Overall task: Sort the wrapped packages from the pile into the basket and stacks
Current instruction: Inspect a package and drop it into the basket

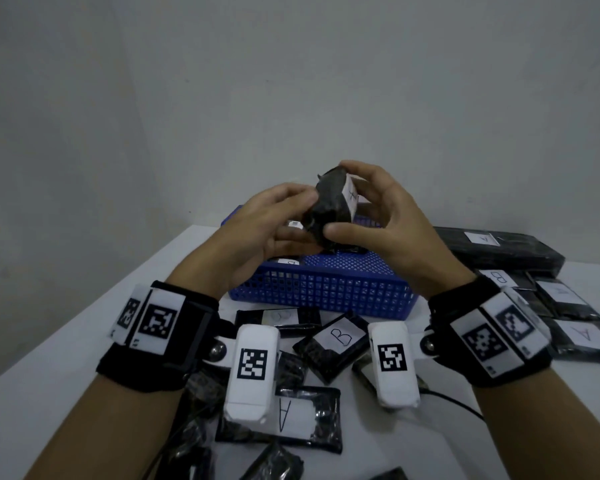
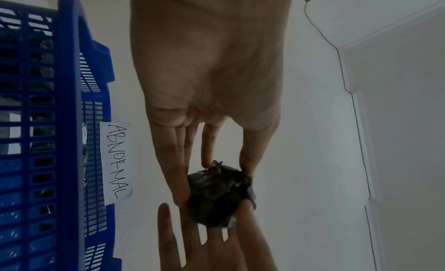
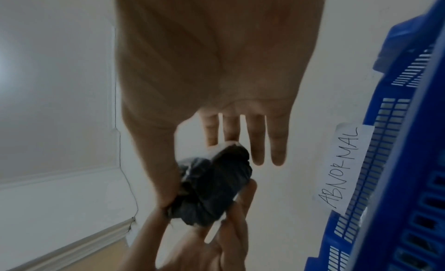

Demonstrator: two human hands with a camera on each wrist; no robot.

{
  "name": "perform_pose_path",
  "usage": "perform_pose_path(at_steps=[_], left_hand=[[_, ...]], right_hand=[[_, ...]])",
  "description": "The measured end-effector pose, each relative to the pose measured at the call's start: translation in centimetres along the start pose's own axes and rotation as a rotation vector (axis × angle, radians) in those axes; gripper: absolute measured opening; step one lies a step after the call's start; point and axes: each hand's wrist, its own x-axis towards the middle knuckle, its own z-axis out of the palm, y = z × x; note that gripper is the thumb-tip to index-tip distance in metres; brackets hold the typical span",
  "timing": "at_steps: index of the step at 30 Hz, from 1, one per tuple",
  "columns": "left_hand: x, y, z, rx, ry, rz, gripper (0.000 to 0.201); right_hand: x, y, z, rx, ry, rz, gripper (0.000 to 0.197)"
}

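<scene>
Holding a small black wrapped package (image 1: 329,206) up over the blue basket (image 1: 326,289), I have my left hand (image 1: 257,230) and my right hand (image 1: 388,216) both in a pinching grip on it, fingertips curled onto its crumpled sides. A paper label (image 2: 116,163) reading ABNORMAL hangs on the basket. More packages (image 1: 333,341) lie on the tabletop (image 1: 66,323) near me.
</scene>
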Motion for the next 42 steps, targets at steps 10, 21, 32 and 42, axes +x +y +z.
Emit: perform_pose_path(at_steps=[10,21,32,42], left_hand=[[0.1,0.0,0.2,0.159,0.044,0.174,0.039],[0.2,-0.7,0.0,0.355,0.040,0.182,0.049],[0.6,-1.1,0.6,0.458,0.068,0.422,0.047],[0.6,-0.8,-0.3,0.236,0.094,0.339,0.022]], right_hand=[[0.2,0.1,0.0,0.060,0.172,0.044,0.039],[0.0,-0.6,0.2,0.193,0.109,0.091,0.036],[-0.1,-0.8,0.6,0.218,0.150,0.107,0.020],[-0.3,-1.0,-1.1,0.144,-0.099,0.116,0.047]])
